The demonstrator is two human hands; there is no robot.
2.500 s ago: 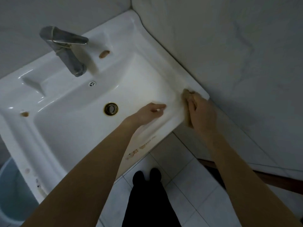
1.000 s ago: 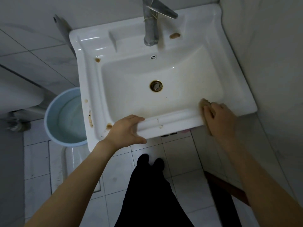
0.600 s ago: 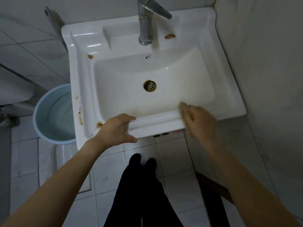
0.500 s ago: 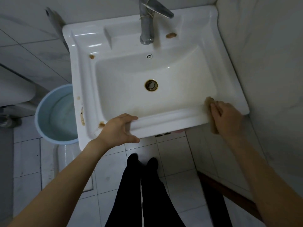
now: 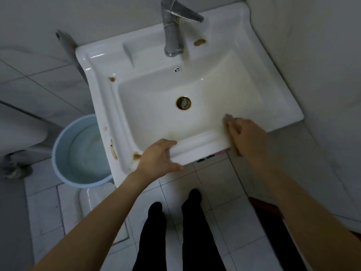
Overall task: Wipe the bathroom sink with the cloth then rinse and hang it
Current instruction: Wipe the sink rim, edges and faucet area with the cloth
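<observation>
On front-right sink rim: cloth bunched under right hand, fingers clamped on it; soft, light, likely damp, best gripped bunched. Left hand curled round front rim, bracing

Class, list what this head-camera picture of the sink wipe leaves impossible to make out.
- Cloth: mostly hidden under the right hand; only a corner shows.
- Faucet: its top is cut off by the upper edge.
- Dark marks under the sink front rim: too small to read.
- Bucket: partly behind the sink.
</observation>
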